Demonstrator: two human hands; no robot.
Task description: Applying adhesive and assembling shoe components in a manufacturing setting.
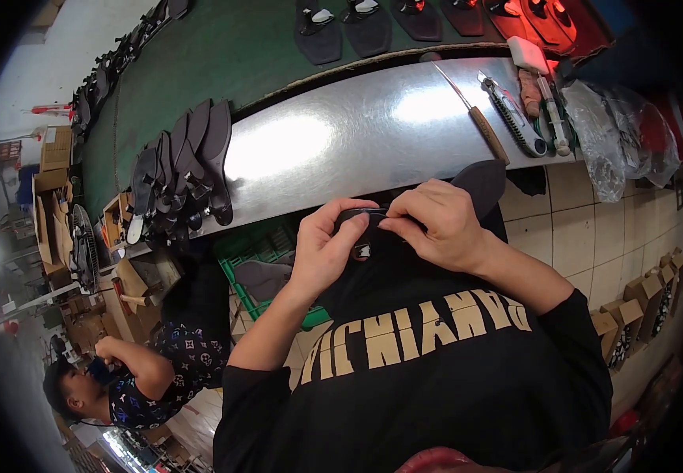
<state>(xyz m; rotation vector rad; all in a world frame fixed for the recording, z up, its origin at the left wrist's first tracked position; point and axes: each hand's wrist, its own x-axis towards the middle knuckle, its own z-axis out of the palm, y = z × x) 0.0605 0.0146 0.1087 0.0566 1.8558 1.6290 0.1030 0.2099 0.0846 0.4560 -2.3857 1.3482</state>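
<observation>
In front of my chest, at the near edge of the metal-topped bench (302,150), both my hands are closed on a dark sandal piece. The broad rounded end of its dark grey sole (482,186) sticks out beyond my right wrist. My left hand (327,246) pinches a black strap edge between thumb and fingers. Close beside it, my right hand (436,225) pinches the same edge with thumb and forefinger. A small shiny fitting (361,252) shows below the left fingers. My hands hide most of the piece between them.
A wooden-handled awl (479,126), a cutter knife (511,114) and a clear plastic bag (613,134) lie at the bench's right. Dark sandal soles (187,158) pile at left. A green crate (243,272) stands below. Behind runs a green conveyor (223,47) with sandals; a co-worker (144,370) is at left.
</observation>
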